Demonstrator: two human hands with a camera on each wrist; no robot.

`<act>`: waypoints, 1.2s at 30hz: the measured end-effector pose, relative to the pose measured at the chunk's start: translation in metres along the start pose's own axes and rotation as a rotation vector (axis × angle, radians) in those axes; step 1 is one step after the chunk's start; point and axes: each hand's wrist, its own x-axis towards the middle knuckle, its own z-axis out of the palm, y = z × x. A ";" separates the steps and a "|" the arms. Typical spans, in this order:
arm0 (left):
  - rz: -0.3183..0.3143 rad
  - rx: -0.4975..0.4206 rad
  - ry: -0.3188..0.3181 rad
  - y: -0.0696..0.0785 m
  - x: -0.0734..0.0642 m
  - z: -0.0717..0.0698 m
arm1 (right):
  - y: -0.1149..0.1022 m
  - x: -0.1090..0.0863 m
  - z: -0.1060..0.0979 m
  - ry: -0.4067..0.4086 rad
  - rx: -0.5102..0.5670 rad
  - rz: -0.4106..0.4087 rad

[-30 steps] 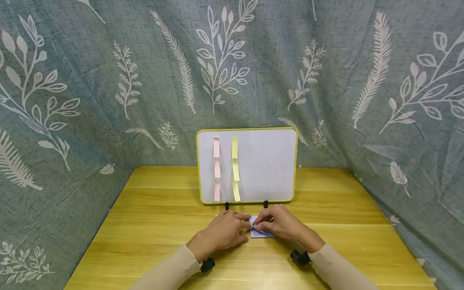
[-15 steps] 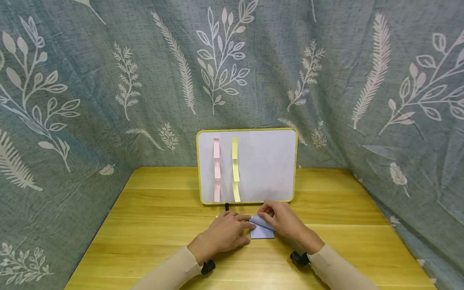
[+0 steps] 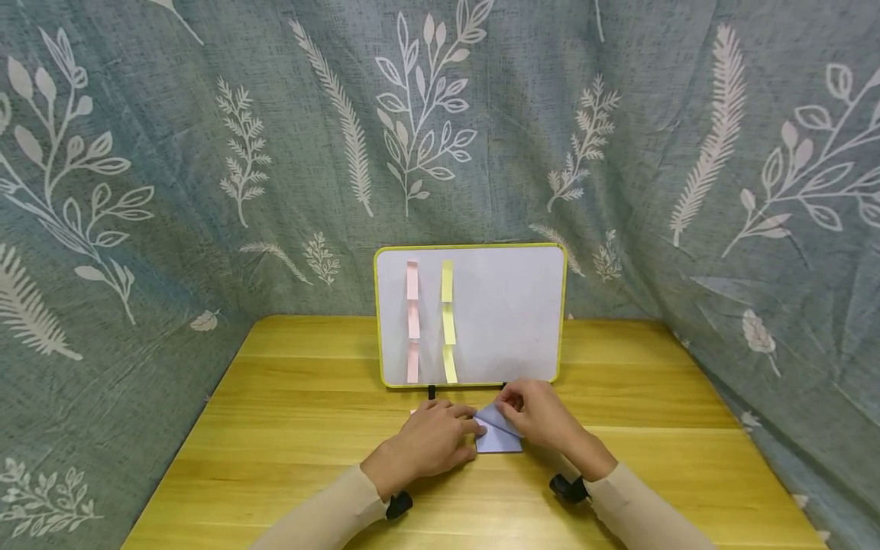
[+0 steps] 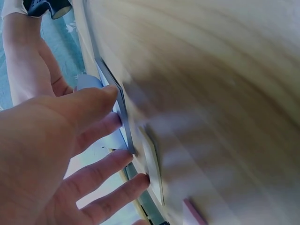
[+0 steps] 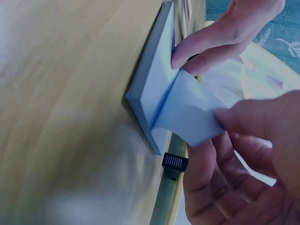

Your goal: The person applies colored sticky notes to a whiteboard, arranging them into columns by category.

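Well inside table edges [image 3: 195, 431]: bluish pad [image 3: 499, 442]

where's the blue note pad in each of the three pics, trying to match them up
Head: the blue note pad is low, just right of centre, beside the left hand.
Left wrist: the blue note pad is left of centre, mostly edge-on, partly hidden by the left hand.
Right wrist: the blue note pad is upper middle, its top sheet raised.
Shared landmark: the left hand, fingers at the pad.
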 end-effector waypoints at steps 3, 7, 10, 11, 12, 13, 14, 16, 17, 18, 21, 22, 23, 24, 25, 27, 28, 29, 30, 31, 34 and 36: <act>-0.007 -0.003 -0.006 0.001 0.000 -0.002 | 0.000 0.001 0.002 0.040 -0.028 0.005; -0.019 -0.008 -0.018 0.003 -0.001 -0.004 | 0.004 0.004 0.004 0.093 -0.080 -0.010; -0.029 -0.014 -0.013 0.005 0.000 -0.004 | 0.006 0.006 0.004 0.125 -0.123 -0.016; -0.033 -0.016 -0.008 0.006 0.000 -0.004 | 0.007 0.006 0.003 0.132 -0.138 -0.019; -0.037 -0.018 -0.003 0.006 0.000 -0.003 | 0.008 0.007 0.003 0.138 -0.152 -0.019; -0.041 -0.018 0.001 0.006 0.000 -0.003 | 0.009 0.008 0.002 0.145 -0.161 -0.021; -0.044 -0.016 0.006 0.007 0.000 -0.003 | 0.011 0.009 0.002 0.152 -0.167 -0.023; -0.043 -0.007 0.014 0.007 0.000 -0.003 | 0.013 0.010 0.000 0.168 -0.179 -0.018; -0.043 -0.003 0.015 0.007 0.000 -0.004 | 0.013 0.010 -0.001 0.178 -0.184 -0.015; -0.043 0.000 0.013 0.006 0.000 -0.004 | 0.014 0.010 -0.003 0.187 -0.186 -0.013; -0.043 0.006 0.002 0.006 0.000 -0.005 | 0.014 0.008 -0.007 0.215 -0.196 -0.006; -0.043 0.004 -0.002 0.006 0.000 -0.006 | 0.014 0.008 -0.008 0.224 -0.197 -0.004; -0.043 0.003 -0.005 0.006 0.000 -0.006 | 0.014 0.008 -0.009 0.233 -0.200 -0.001; -0.044 0.003 -0.007 0.007 -0.001 -0.006 | 0.014 0.007 -0.010 0.242 -0.200 0.002; -0.044 0.002 -0.008 0.007 -0.001 -0.007 | 0.014 0.007 -0.011 0.253 -0.202 0.006; -0.044 0.001 -0.010 0.007 -0.002 -0.007 | 0.013 0.007 -0.012 0.274 -0.202 0.011; -0.045 -0.001 -0.011 0.007 -0.002 -0.007 | 0.013 0.006 -0.013 0.282 -0.202 0.010; -0.045 -0.001 -0.011 0.007 -0.002 -0.007 | 0.013 0.006 -0.013 0.289 -0.203 0.009; -0.047 -0.003 -0.015 0.007 -0.003 -0.007 | 0.012 0.006 -0.014 0.294 -0.205 0.010; -0.047 -0.003 -0.017 0.007 -0.003 -0.007 | 0.012 0.006 -0.015 0.299 -0.204 0.009; -0.044 0.000 -0.022 0.006 -0.003 -0.006 | 0.011 0.008 -0.020 0.311 -0.188 0.020; -0.044 0.001 -0.022 0.005 -0.003 -0.006 | 0.009 0.009 -0.025 0.306 -0.115 0.047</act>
